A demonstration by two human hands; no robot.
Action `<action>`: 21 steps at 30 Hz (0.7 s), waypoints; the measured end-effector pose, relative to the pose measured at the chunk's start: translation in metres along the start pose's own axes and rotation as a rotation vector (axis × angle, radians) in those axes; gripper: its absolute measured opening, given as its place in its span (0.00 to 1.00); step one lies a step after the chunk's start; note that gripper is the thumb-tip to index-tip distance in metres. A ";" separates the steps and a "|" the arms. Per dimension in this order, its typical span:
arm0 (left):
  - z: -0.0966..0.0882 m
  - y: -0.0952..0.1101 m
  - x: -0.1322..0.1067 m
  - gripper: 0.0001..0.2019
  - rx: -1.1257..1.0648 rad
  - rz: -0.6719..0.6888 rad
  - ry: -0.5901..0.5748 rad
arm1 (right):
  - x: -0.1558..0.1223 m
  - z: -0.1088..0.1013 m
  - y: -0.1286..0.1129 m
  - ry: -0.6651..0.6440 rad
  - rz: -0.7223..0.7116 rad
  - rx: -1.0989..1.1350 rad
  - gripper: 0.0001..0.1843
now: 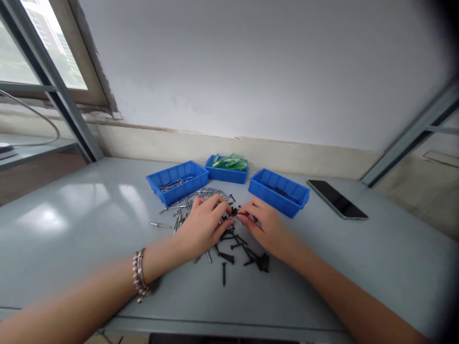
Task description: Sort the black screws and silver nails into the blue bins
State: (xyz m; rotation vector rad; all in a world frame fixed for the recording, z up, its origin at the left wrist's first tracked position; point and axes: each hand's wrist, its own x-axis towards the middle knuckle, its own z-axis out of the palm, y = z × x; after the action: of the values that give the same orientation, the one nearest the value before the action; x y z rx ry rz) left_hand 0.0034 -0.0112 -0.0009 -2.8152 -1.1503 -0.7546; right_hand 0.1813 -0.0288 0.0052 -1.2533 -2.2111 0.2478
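Note:
Over a mixed pile on the table, my left hand (206,222) is closed with thumb and fingertips on a few black screws (234,210). My right hand (263,222) pinches at the other side of the same small bunch, its fingertips almost meeting the left ones. More black screws (238,241) lie loose below and between the hands, one of them apart (224,274) nearer the front edge. Silver rivets (181,220) are heaped behind and left of my left hand, partly hidden by it.
Behind the pile stand a blue bin with silver rivets (177,174), a blue bin with green pieces (226,177) and a blue bin with black screws (279,203). A phone (339,199) lies at the right. Metal posts rise at both sides of the grey table (71,243).

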 end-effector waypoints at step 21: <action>0.000 -0.001 0.000 0.05 -0.028 0.003 0.074 | 0.000 0.000 0.003 -0.017 0.004 0.030 0.11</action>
State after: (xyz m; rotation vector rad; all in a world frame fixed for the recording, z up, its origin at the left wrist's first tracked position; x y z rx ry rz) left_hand 0.0026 -0.0103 -0.0008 -2.7851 -1.1331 -0.8737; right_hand 0.1831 -0.0270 0.0044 -1.2446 -2.2110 0.2925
